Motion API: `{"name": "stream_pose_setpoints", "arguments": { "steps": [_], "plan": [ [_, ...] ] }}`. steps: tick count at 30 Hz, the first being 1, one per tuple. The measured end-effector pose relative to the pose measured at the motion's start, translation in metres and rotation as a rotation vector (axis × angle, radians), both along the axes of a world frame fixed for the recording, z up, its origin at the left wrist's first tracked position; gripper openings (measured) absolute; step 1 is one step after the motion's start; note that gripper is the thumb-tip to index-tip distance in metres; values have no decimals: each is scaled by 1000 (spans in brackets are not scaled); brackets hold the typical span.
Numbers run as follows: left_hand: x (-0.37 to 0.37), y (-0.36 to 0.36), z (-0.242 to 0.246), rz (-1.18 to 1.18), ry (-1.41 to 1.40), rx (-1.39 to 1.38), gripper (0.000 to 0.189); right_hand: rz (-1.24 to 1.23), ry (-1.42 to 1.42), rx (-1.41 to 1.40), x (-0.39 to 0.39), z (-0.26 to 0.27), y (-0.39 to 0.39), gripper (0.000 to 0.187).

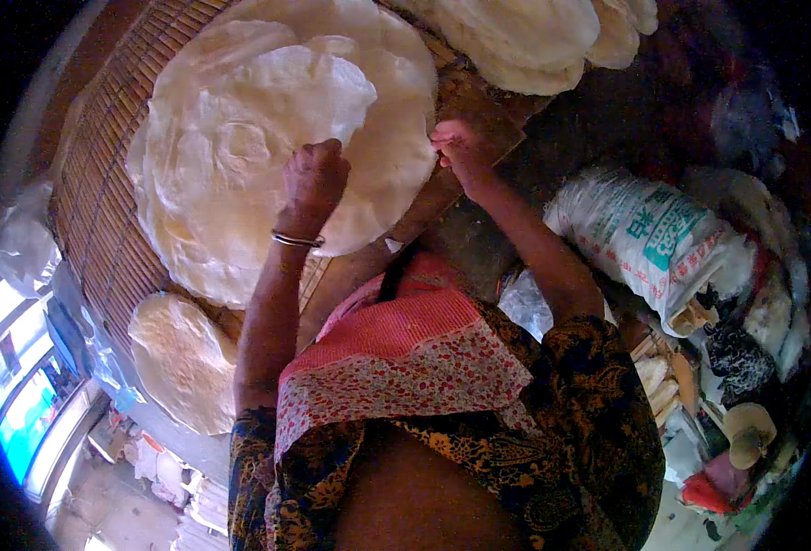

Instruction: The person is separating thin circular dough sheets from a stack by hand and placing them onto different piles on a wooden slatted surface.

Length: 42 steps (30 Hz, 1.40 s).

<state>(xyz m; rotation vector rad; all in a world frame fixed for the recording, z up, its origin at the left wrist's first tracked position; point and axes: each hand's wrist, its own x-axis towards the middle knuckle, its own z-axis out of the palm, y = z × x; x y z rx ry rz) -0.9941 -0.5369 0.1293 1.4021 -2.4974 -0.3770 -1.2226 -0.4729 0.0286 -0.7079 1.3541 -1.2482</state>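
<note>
Broad, thin, translucent round sheets [199,186], like dried dough or rice wrappers, lie in a stack on a slatted bamboo mat [113,89]. Over the middle of the stack is my left hand [316,172], a metal bangle on its wrist. Its fingers are curled at the loose edge of a whitish upper layer [336,89], and the fingertips are hidden. At the right rim of the stack, my right hand [455,148] has thumb and fingers pinched together on the sheet's edge. A smaller round sheet [181,358] rests below the stack, near my left forearm.
More round sheets [516,41] are piled at the top right, past a wooden board [481,124]. A white woven sack [640,234] with printed writing lies to the right. Clear plastic [526,303] sits by my right elbow. Window panes [26,386] are bright at far left.
</note>
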Motion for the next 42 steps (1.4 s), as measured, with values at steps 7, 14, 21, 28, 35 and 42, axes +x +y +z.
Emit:
{"name": "stream_pose_setpoints", "arguments": {
  "steps": [7, 14, 21, 28, 35, 42],
  "plan": [
    [-48, 10, -17, 17, 2, 116, 18, 303, 298, -32, 4, 30, -7, 30],
    [-65, 15, -22, -81, 399, 142, 12, 415, 176, -116, 29, 40, -2, 35],
    [-77, -16, -12, 48, 5, 303, 18, 387, 313, -469, 41, 27, -1, 44],
    [-43, -42, -33, -117, -171, -45, 22, 378, 466, -571, 43, -22, -5, 39],
    [78, -39, 30, 328, 470, 352, 22, 457, 538, -603, 47, -5, 1, 48],
    [56, -35, 33, -63, 190, 88, 13, 318, 966, -660, 108, 57, -21, 49]
  ]
}}
